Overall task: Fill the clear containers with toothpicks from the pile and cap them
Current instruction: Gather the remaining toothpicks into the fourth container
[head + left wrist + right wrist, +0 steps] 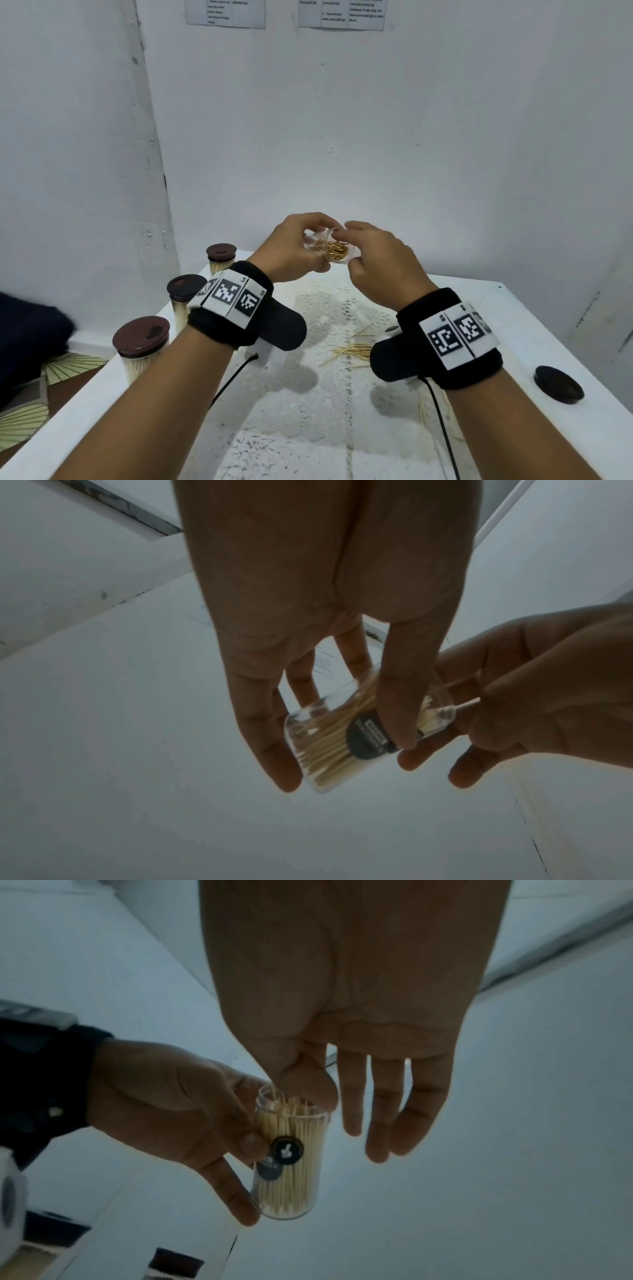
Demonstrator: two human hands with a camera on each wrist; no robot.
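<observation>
My left hand (294,246) holds a clear container (334,251) up above the table, tilted with its open mouth toward my right hand (373,253). The container (291,1164) is well filled with toothpicks and has a round black label; thumb and fingers curl round its wall. My right thumb and forefinger pinch a toothpick (466,704) at the container's mouth, while the other right fingers (377,1139) hang straight. A small pile of toothpicks (352,351) lies on the table below my right wrist. A loose dark cap (558,383) lies flat at the right.
Three filled containers with brown caps stand along the table's left edge (221,258) (183,294) (140,342). A white lace-patterned mat (329,404) covers the table's middle. A few stray toothpicks (423,414) lie near my right forearm. White walls close in behind and to the left.
</observation>
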